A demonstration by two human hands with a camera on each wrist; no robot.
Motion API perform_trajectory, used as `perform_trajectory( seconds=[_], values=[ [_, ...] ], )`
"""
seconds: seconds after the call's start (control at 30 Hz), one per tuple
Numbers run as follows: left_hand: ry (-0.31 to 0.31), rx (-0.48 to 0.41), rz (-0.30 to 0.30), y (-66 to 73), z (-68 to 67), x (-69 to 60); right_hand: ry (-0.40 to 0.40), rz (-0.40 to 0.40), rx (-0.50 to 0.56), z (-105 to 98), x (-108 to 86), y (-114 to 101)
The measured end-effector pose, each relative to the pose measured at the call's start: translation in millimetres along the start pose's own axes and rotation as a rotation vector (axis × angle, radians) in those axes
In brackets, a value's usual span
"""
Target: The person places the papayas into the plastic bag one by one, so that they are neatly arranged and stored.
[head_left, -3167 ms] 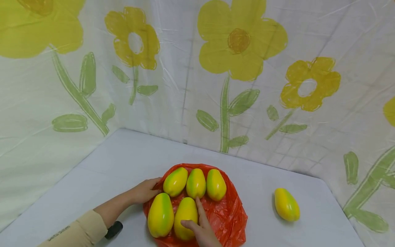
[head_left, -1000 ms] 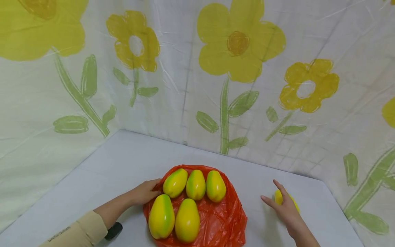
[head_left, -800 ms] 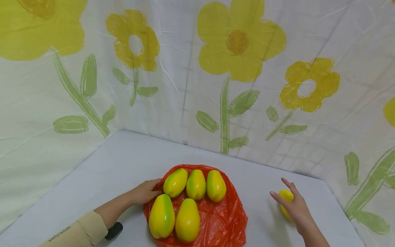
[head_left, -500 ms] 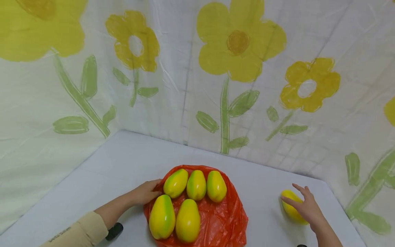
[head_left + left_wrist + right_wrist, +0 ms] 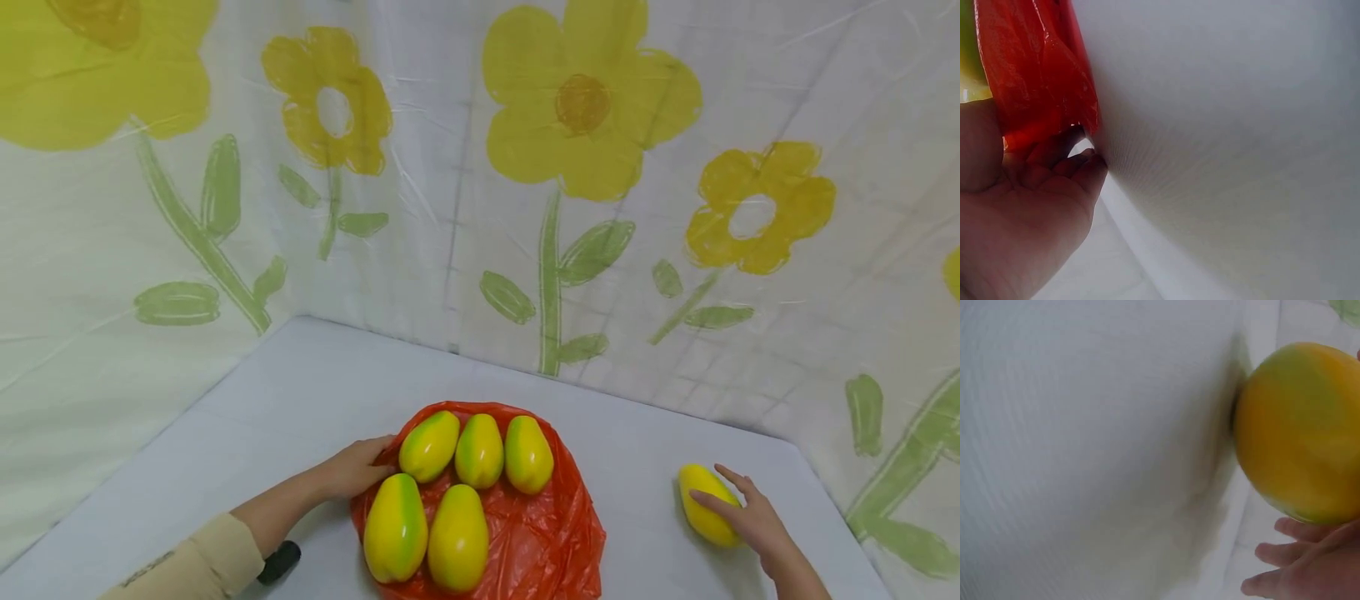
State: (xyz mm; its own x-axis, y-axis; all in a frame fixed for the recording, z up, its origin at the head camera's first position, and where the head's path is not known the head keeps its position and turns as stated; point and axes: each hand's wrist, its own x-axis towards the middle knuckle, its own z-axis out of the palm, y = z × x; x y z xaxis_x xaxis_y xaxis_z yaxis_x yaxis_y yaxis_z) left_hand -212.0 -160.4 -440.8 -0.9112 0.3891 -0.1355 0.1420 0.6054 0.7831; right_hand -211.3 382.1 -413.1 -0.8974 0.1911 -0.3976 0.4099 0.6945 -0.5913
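My left hand [image 5: 352, 469] grips the left edge of a red plastic bag [image 5: 536, 533]; in the left wrist view, thumb and fingers pinch the bag's rim [image 5: 1054, 75]. Several yellow-green papayas [image 5: 457, 537] lie on the spread bag, three in a back row and two in front. Off to the right, a single papaya [image 5: 701, 504] rests on the table. Around it reaches my right hand [image 5: 761, 521], thumb across its near face and a finger at its far side. Seen from the right wrist, the fingers [image 5: 1282, 553] are extended beside the papaya [image 5: 1304, 434].
A white-covered table [image 5: 315, 375] spreads under everything. Behind it hangs a curtain [image 5: 420, 275] printed with yellow flowers. Near the left forearm lies a small black object [image 5: 279, 562], partly hidden by the sleeve.
My right hand has left the papayas on the bag and moved right to the lone papaya, closing in on it. My left hand stays at the bag's edge.
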Motion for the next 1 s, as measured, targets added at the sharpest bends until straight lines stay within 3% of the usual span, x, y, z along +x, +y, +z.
perform_trajectory(
  seconds=[0.17,1.0],
  values=[
    [-0.003,0.001,0.011,1.6,0.1,0.2,-0.002,0.015,0.005,8.5,4.4,0.9],
    [0.000,0.018,0.026,0.2,-0.8,-0.6,0.025,-0.066,-0.027,17.0,2.5,-4.4]
  ],
)
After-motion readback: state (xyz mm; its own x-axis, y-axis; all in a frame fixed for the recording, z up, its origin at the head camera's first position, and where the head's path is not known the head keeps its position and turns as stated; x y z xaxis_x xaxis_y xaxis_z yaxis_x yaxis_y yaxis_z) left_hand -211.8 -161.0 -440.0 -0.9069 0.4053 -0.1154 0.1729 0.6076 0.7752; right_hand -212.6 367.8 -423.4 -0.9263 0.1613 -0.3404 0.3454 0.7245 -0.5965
